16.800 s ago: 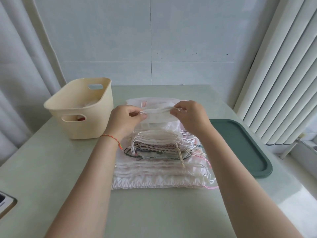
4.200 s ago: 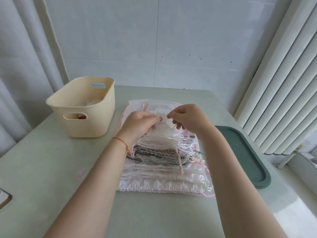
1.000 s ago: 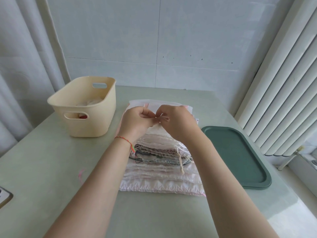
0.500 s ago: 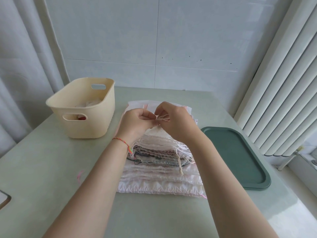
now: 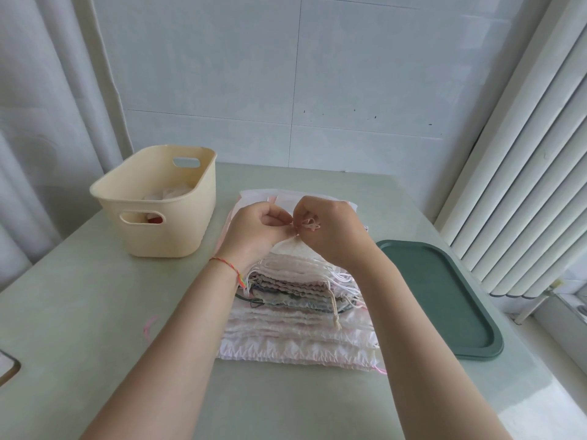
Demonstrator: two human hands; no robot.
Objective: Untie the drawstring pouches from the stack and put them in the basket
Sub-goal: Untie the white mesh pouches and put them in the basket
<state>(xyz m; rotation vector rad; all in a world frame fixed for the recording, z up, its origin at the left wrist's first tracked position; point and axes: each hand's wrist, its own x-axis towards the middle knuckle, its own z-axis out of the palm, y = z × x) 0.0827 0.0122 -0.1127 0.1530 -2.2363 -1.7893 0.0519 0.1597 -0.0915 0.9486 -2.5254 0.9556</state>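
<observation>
Both the left hand [image 5: 257, 227] and right hand [image 5: 324, 230] pinch the top pouch's [image 5: 295, 249] drawstring [image 5: 309, 224] over the stack [image 5: 301, 312]; tugging unevenly could tighten the knot.

We see a smooth, matt cream plastic basket [image 5: 158, 214] on a smooth, faintly glossy pale green table [image 5: 79, 312]. The stack of pouches [image 5: 298, 319] is soft gathered cloth, the bottom ones satiny, with thin cord drawstrings [image 5: 309, 224]. The dark green tray [image 5: 444, 300] looks matt plastic.
</observation>
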